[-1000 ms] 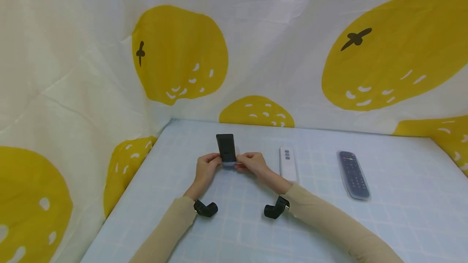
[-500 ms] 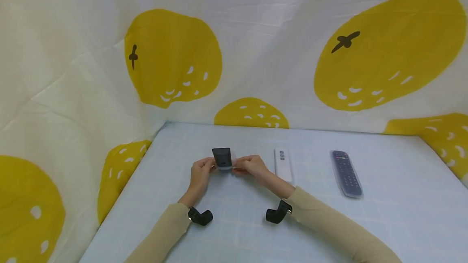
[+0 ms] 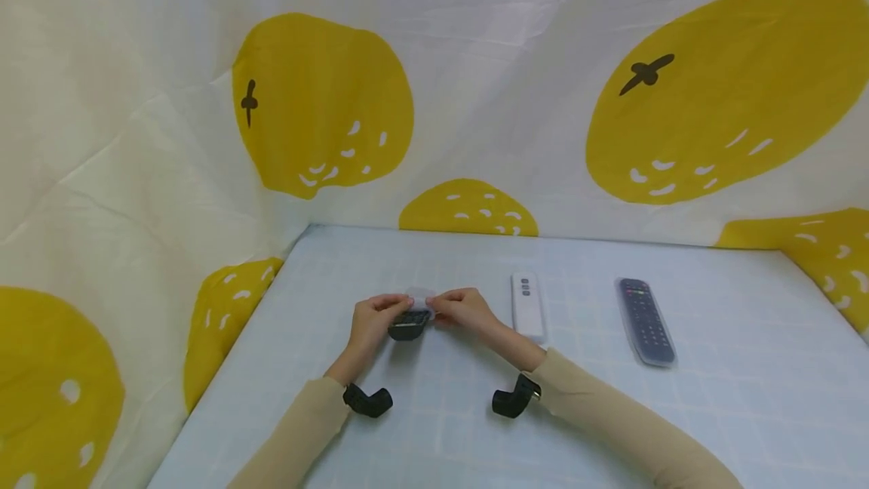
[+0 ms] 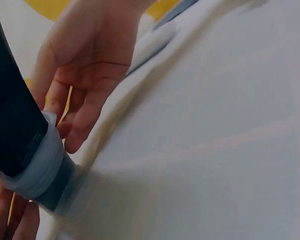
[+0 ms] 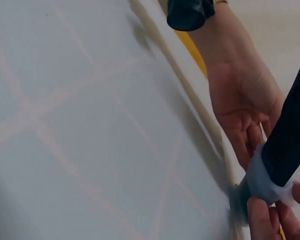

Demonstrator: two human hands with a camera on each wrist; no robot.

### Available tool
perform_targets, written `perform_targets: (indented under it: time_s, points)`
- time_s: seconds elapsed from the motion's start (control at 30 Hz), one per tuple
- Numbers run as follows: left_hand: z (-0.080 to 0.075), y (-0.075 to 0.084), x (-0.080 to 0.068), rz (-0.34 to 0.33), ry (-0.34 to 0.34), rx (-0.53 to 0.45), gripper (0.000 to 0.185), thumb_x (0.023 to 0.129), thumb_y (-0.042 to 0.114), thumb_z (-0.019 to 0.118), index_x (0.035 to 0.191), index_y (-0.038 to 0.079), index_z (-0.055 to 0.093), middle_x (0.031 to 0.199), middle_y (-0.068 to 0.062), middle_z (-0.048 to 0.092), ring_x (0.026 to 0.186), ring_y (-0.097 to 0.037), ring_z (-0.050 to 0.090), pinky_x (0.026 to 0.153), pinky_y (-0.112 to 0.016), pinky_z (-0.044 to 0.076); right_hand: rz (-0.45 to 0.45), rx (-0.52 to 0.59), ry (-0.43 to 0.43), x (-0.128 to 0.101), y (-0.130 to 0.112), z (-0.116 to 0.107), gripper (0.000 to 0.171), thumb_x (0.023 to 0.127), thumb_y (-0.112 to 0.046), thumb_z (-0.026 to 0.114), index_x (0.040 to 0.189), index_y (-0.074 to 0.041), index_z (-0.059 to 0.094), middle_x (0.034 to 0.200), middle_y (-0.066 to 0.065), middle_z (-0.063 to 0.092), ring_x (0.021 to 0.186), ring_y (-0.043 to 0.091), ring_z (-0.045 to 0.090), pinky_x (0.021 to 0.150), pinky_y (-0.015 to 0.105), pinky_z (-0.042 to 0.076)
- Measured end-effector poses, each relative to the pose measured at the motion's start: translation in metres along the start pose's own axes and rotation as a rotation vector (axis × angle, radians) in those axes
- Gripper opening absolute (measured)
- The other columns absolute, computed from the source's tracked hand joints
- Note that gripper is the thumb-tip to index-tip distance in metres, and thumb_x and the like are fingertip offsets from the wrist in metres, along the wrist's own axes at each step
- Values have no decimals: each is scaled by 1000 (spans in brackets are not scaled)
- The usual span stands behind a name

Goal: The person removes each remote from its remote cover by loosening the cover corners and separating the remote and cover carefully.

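My two hands meet over the table around a black remote control (image 3: 407, 329), its button side tilted toward the head camera. A translucent plastic sleeve (image 4: 40, 167) wraps one end of the remote, bunched in folds. My left hand (image 3: 370, 323) pinches the sleeve's edge on the left side. On the opposite side, my right hand (image 3: 468, 309) pinches it between thumb and fingers. Most of the black body (image 5: 292, 125) sticks out of the sleeve in the right wrist view. Fingers hide part of the sleeve's edge.
Right of my hands lies a white remote control (image 3: 528, 308) with a few grey buttons. Farther right is a dark remote control (image 3: 646, 323) in a clear cover. A pale checked cloth (image 3: 448, 429) covers the table; a curtain (image 3: 475, 96) with yellow fruit prints hangs behind.
The remote stood upright with its plain back showing; it has tipped toward the head camera, so its buttons now show. Both hands keep hold of the sleeve. The head view shifted slightly.
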State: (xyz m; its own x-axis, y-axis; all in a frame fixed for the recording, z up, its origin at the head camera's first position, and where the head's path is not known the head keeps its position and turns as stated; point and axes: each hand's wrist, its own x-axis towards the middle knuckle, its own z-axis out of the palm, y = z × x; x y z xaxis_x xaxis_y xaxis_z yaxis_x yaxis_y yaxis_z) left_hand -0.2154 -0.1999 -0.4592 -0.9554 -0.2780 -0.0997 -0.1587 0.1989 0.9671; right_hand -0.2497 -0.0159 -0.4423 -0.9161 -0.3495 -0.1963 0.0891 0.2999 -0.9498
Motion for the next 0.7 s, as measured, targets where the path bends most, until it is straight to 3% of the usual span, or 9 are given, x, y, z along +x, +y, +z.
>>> perform_targets:
  time_s: [0.17, 0.3, 0.4, 0.57, 0.63, 0.7]
  points:
    - [1, 2, -4, -18, 10, -33, 35, 80, 18, 77, 112, 6, 69, 82, -4, 74, 76, -4, 64, 70, -19, 46, 40, 70, 0, -2, -2, 5, 33, 90, -26, 67, 105, 3, 70, 88, 9, 70, 71, 14, 67, 70, 31, 58]
    - [0, 5, -7, -57, -2, -49, 45, 81, 17, 75, 123, 4, 64, 87, -8, 75, 72, -3, 62, 65, -18, 49, 58, 134, -2, -2, -1, 9, 34, 90, -22, 67, 111, 5, 67, 95, 11, 69, 71, 13, 67, 71, 32, 59]
    - [-2, 7, -10, -93, -20, -47, 45, 82, 18, 75, 123, 2, 63, 87, -7, 75, 70, -4, 60, 62, -18, 49, 65, 150, -5, -4, 0, 11, 34, 90, -20, 67, 113, 5, 65, 99, 13, 69, 71, 12, 67, 71, 30, 58]
    - [-2, 9, -13, -139, -3, 3, 47, 81, 18, 74, 123, 1, 62, 71, 2, 66, 59, -5, 54, 55, -19, 47, 53, 92, 11, -6, 0, 13, 30, 89, -21, 68, 107, 3, 69, 94, 8, 70, 69, 9, 63, 66, 23, 56]
    - [0, 10, -13, -136, 20, 35, 53, 80, 17, 75, 127, 1, 58, 71, -1, 65, 57, -6, 53, 54, -19, 46, 36, 59, 31, -5, 1, 14, 27, 88, -19, 69, 104, 3, 70, 89, 7, 69, 66, 8, 61, 63, 21, 54]
    - [1, 11, -13, -121, 55, 61, 60, 78, 18, 77, 130, 2, 53, 81, -7, 65, 58, -7, 54, 55, -19, 46, 23, 53, 57, -4, 2, 15, 24, 88, -17, 68, 102, 3, 70, 85, 5, 68, 64, 7, 60, 61, 20, 51]
